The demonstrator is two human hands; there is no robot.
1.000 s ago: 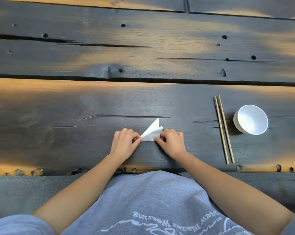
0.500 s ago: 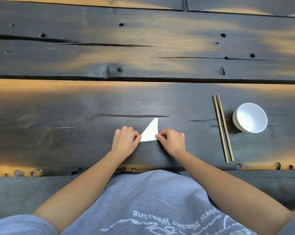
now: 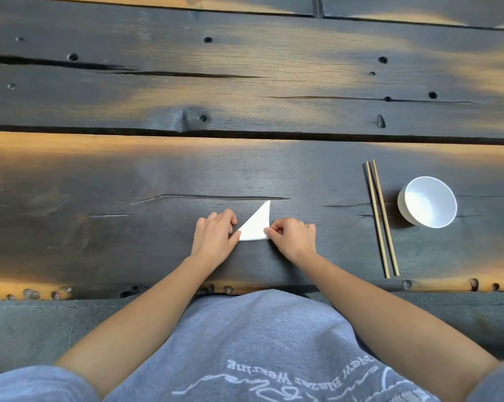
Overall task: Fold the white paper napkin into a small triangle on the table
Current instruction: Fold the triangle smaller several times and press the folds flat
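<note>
L hand fingers curled loosely together, thumb tip pressed on the near-L corner of the white paper napkin; the other fingers sit just L of the paper, resting on the worktop. R hand fingers bunched, thumb & forefinger tips meeting at the napkin's near-R corner; can't tell whether they pinch the edge or only press it down.

Napkin lies flat as a small triangle betw. the 2 hands: long edge slants from near-L up to a point at far-R, near edge runs roughly straight across, R edge roughly straight away from the person. Its far tip sits just under a long crack in the wood.

Worktop = dark, weathered planks w/ orange-lit patches, knot holes & gaps betw. boards. Napkin is on the nearest plank, about centre, near the front edge.

To the R, well apart from the hands, 2 wooden chopsticks lie side by side, pointing away from the person. Just R of them a white bowl, upright, inside looks bare.

Both forearms bare, reaching in from the near edge. Grey shirt w/ white print at the bottom of view.
</note>
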